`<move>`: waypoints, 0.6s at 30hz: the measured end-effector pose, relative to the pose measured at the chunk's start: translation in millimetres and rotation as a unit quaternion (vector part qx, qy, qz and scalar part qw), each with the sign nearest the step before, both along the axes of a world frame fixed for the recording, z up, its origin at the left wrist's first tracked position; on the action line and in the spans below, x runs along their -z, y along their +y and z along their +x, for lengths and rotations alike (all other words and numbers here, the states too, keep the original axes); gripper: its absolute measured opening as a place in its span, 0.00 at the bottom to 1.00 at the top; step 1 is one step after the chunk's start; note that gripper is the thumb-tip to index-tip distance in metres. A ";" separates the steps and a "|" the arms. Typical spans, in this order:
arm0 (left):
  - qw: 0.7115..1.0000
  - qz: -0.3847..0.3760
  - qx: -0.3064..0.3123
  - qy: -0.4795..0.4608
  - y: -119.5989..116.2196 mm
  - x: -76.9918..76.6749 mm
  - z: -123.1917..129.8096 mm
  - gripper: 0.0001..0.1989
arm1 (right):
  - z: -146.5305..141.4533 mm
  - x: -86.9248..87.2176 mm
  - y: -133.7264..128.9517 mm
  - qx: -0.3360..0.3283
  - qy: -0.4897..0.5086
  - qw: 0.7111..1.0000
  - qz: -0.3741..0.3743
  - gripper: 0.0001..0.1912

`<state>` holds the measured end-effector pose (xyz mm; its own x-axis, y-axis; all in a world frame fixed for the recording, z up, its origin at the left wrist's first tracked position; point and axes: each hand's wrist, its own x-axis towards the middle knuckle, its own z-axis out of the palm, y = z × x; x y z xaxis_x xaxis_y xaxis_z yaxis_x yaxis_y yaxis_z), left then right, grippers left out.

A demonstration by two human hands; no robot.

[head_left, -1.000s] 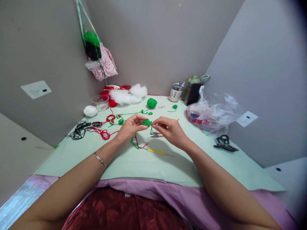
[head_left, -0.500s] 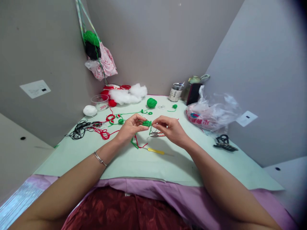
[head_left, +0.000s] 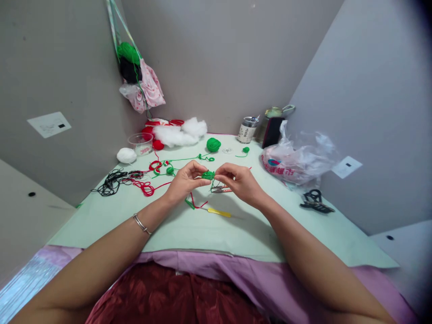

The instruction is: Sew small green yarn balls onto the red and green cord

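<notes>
Green yarn piece [head_left: 208, 175] held above counter [head_left: 209, 234], between hands. Left hand [head_left: 185, 179] grasping its left side, fingers pinched; right hand [head_left: 238, 181] pinching its right end. Scissors [head_left: 221, 189] just below right hand. Nearer person, yellow-handled hook [head_left: 219, 212] on counter. Beyond hands, green yarn ball [head_left: 213, 145].

Glossy, crinkled plastic (thin, translucent) forms the bag [head_left: 293, 159].

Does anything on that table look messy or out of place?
Yes: the black yarn lies in a loose tangle at the left, running up against the red yarn. Nothing looks spilled or damaged.
</notes>
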<state>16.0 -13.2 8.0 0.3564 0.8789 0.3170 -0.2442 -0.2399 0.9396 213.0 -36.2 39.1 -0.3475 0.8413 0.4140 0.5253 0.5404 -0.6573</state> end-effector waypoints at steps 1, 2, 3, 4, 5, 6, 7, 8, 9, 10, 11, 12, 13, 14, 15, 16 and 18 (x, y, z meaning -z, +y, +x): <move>1.000 0.001 0.000 -0.001 -0.1 -0.3 -0.1 0.18 | 0.0 -1.3 -0.6 -0.002 0.003 1.000 -0.006 0.07; 1.000 0.001 -0.003 -0.001 -0.2 -0.5 -0.3 0.18 | 0.0 -3.0 -1.4 -0.006 0.006 1.000 -0.015 0.07; 1.000 0.000 -0.008 0.000 -0.2 -0.7 -0.6 0.18 | 0.0 -4.6 -2.3 -0.010 0.009 1.000 -0.024 0.06; 1.000 -0.002 -0.015 0.000 -0.2 -0.8 -0.9 0.17 | -0.1 -6.1 -3.2 -0.014 0.011 0.999 -0.034 0.06; 1.000 -0.005 -0.023 0.002 -0.1 -0.6 -1.1 0.17 | -0.3 -7.1 -4.0 -0.020 0.014 0.999 -0.044 0.06; 1.000 -0.008 -0.029 0.003 0.1 -0.1 -1.2 0.17 | -0.8 -7.5 -4.8 -0.025 0.019 0.998 -0.054 0.05; 0.999 -0.012 -0.032 0.005 0.3 0.6 -1.2 0.16 | -1.6 -7.1 -5.4 -0.030 0.027 0.997 -0.063 0.05; 0.999 -0.017 -0.028 0.009 0.6 1.6 -1.1 0.16 | -2.6 -6.2 -5.8 -0.033 0.036 0.996 -0.073 0.06; 0.999 -0.024 -0.017 0.014 0.9 2.7 -0.9 0.15 | -3.8 -4.8 -6.1 -0.035 0.048 0.995 -0.083 0.06; 0.999 -0.032 -0.002 0.020 1.2 3.8 -0.6 0.15 | -5.0 -3.3 -6.3 -0.036 0.061 0.993 -0.095 0.06; 0.999 -0.043 0.014 0.027 1.5 4.8 -0.2 0.15 | -6.0 -2.1 -6.4 -0.038 0.075 0.991 -0.109 0.06; 0.998 -0.057 0.027 0.031 1.7 5.5 0.0 0.15 | -6.7 -1.4 -6.4 -0.037 0.087 0.988 -0.121 0.06; 0.996 -0.072 0.035 0.030 1.7 5.8 0.2 0.15 | -6.9 -1.4 -6.2 -0.033 0.094 0.986 -0.131 0.06; 0.995 -0.088 0.038 0.023 1.7 5.6 0.3 0.15 | -6.4 -2.1 -5.9 -0.027 0.096 0.986 -0.134 0.05; 0.994 -0.105 0.037 0.011 1.5 4.9 0.3 0.16 | -5.4 -3.4 -5.3 -0.015 0.092 0.987 -0.132 0.05; 0.992 -0.122 0.036 -0.002 1.3 3.9 0.2 0.16 | -3.9 -5.0 -4.6 0.001 0.083 0.989 -0.124 0.06; 0.988 -0.150 0.037 -0.026 0.6 1.2 -0.6 0.16 | -0.3 -7.3 -2.7 0.035 0.061 0.993 -0.098 0.08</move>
